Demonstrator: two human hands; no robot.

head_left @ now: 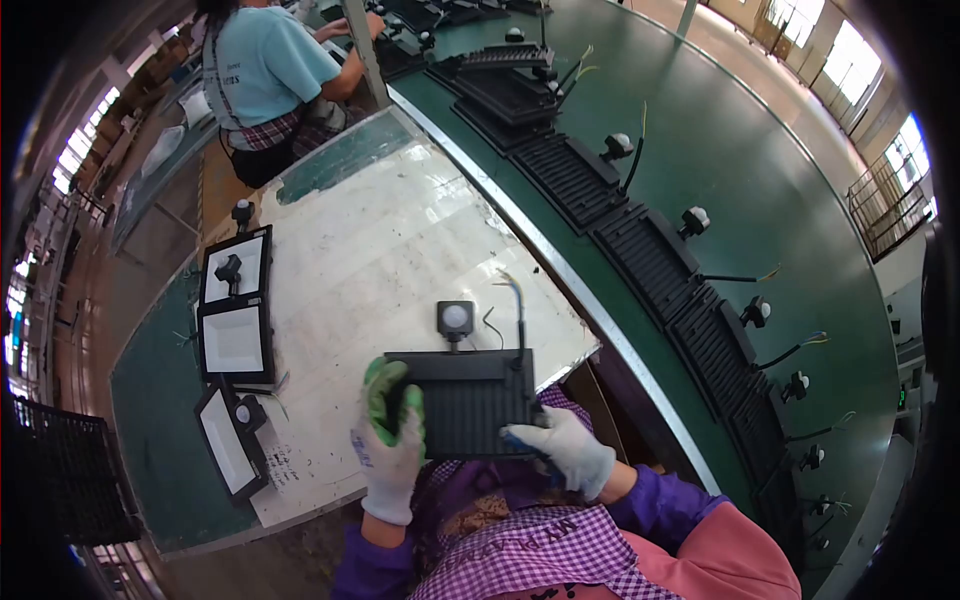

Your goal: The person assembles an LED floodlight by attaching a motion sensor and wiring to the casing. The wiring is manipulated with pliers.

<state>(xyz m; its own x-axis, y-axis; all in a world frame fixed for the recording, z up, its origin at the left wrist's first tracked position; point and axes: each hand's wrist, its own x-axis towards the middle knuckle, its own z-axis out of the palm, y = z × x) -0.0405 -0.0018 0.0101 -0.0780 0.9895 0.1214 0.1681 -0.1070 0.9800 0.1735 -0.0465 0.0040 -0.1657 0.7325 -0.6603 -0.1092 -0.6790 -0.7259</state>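
A black floodlight (465, 405) is held in front of my body, its ribbed back facing up. A square motion sensor (455, 319) sticks out from its far edge, and a cable (520, 320) with bare coloured wires rises beside it. My left hand (392, 430), in a white glove with green fingers, grips the light's left side. On the lower right corner, my right hand (570, 450) in a white glove is closed around the edge. Dark blue shows at the right fingers; whether it is glove coating or an object I cannot make out.
Three floodlights lie at the left of the white worktop (350, 270), including a tilted one (232, 440) nearest me. A row of black floodlights (645, 260) lines the green conveyor (740, 180) on the right, behind a metal rail (560, 280). A co-worker (270, 75) is at the far left.
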